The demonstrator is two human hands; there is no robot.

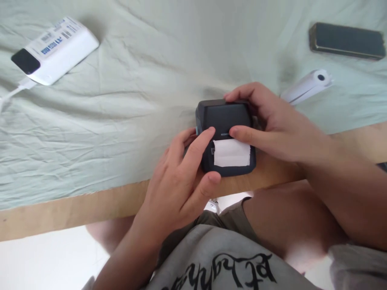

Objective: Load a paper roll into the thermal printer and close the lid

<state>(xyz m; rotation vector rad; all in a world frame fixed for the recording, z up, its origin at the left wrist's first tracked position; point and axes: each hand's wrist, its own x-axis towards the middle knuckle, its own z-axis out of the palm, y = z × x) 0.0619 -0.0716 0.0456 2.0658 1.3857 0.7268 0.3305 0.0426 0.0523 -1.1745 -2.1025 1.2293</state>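
A small black receipt printer (226,117) lies near the table's front edge, with a short strip of white paper (232,153) sticking out of its slot. My right hand (269,117) grips the printer's right side, thumb on the top cover and fingers around the far edge. Against the left side rests my left hand (184,173), its index fingertip on the cover and its thumb near the front corner. The fingers of the left hand curve around the body, partly hidden behind it.
At the upper left lies a white power bank (65,50) with a label and a plugged-in white cable (18,88). A white paper roll (305,86) and a dark oblong case (347,40) lie to the right. A wrinkled pale green cloth (121,100) covers the table, whose wooden edge (90,209) shows in front.
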